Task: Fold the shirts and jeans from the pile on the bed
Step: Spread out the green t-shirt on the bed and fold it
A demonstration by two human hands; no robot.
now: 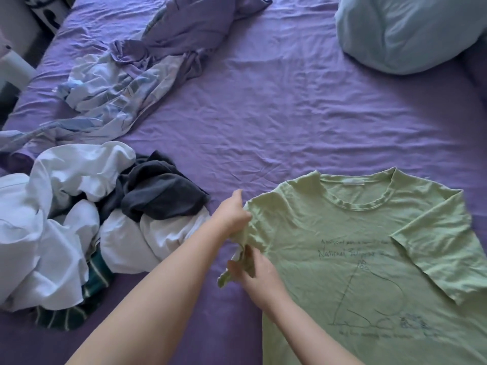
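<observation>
A light green T-shirt with a dark line drawing and lettering lies front-up on the purple bed sheet, collar toward the far side. Its right sleeve is spread flat. Its left sleeve is bunched up between my hands. My left hand grips the shirt at the left shoulder seam. My right hand pinches the crumpled left sleeve just below it. To the left sits the pile of clothes: white garments, a dark grey one and a green striped one at the bottom.
A crumpled patterned and purple duvet lies at the far left of the bed. A pale blue pillow sits at the far right. The bed's left edge runs along a dark gap with furniture beyond.
</observation>
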